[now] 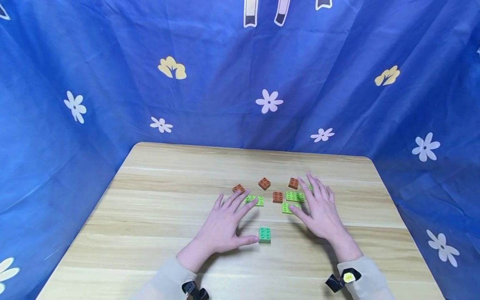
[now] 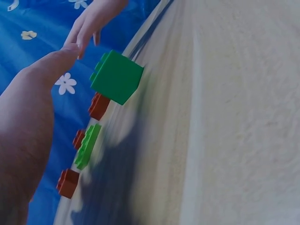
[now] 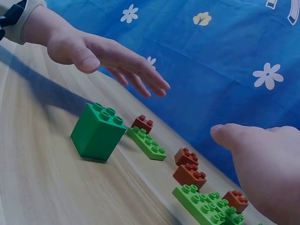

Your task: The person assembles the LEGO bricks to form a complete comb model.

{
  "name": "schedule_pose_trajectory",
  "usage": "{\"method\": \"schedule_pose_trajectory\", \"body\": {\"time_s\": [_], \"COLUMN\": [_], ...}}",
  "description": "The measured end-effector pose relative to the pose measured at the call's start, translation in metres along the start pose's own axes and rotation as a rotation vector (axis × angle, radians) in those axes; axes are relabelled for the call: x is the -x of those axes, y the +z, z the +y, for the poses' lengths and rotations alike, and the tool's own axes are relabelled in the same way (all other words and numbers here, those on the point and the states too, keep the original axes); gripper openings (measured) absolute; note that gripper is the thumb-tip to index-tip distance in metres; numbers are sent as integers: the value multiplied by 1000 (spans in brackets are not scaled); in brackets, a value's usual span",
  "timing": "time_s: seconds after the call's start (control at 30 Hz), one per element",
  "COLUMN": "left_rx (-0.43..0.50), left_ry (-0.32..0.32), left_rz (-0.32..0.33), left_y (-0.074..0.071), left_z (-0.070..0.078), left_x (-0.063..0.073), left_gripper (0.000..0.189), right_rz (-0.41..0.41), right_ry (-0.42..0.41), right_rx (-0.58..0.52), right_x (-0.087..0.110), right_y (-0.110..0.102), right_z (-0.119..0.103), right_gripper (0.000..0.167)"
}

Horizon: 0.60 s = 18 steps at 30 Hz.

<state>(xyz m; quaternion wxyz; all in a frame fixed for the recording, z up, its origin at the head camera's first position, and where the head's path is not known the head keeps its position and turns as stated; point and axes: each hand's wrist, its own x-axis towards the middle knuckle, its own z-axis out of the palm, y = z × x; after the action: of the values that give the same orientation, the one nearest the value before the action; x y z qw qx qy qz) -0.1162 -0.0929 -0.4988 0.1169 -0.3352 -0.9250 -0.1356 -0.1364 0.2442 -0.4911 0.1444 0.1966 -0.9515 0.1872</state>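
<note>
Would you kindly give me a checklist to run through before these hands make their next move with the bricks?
1. Left hand empty: ok, spread above the table.
2. Right hand empty: ok, nothing held.
3. Green block upright, studs up: ok.
4. Green block standing apart from the other bricks: ok.
5. Light green bricks all in plain head view: not ok, the hands cover parts of them.
6. Two light green bricks by the right thumb unjoined: cannot tell, they lie too close together.
</note>
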Motion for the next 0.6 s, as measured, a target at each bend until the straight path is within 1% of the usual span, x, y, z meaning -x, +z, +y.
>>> {"method": "schedule_pose_trajectory", "body": {"time_s": [0.27, 0.47, 0.6], "left_rx": [44, 82, 131], "left_ry": [17, 23, 17], "left_rz": [-3, -12, -18], "left_y": [4, 7, 8], "left_z": [2, 4, 6], "left_x": [2, 2, 1], "left_gripper": [104, 102, 101], "right_rz": [5, 9, 4], "right_ry": [-30, -22, -21], "right_rx": [-46, -83, -125], "right_x": [-1, -3, -4], "right_y": [8, 12, 13], "right_z": [-1, -1, -3], "right_gripper": [89, 87, 86]}}
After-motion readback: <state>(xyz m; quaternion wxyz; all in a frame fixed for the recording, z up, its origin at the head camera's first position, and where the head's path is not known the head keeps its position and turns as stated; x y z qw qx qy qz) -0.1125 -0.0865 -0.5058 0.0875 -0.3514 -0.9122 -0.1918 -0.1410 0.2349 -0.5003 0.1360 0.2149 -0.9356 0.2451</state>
